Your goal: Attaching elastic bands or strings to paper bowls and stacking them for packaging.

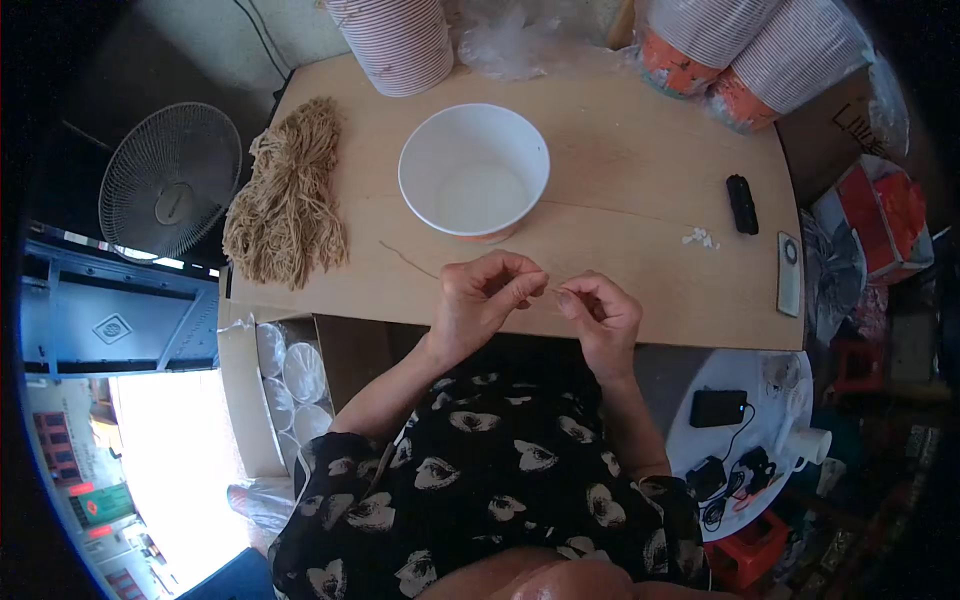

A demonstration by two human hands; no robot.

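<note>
Just beyond the table's near edge, my left hand (485, 300) is closed in a pinch on a thin brown string (405, 257). One length of it trails left from that hand across the tabletop. My right hand (606, 322) pinches too, its fingertips very near the left ones; a fine strand seems to run between them, though its end is too small to make out. Past both hands stands a large white round tub (475, 150), its mouth upward and no contents visible. A thick bundle of tan strings (290, 200), gathered at its middle, lies on the table's left side.
Stacked paper tubs (395, 45) stand at the back, with more wrapped stacks (715, 35) at back right. Small white bits (700, 238) and a black oblong object (742, 204) lie on the right. A fan (172, 190) stands left; an open carton (265, 430) sits below.
</note>
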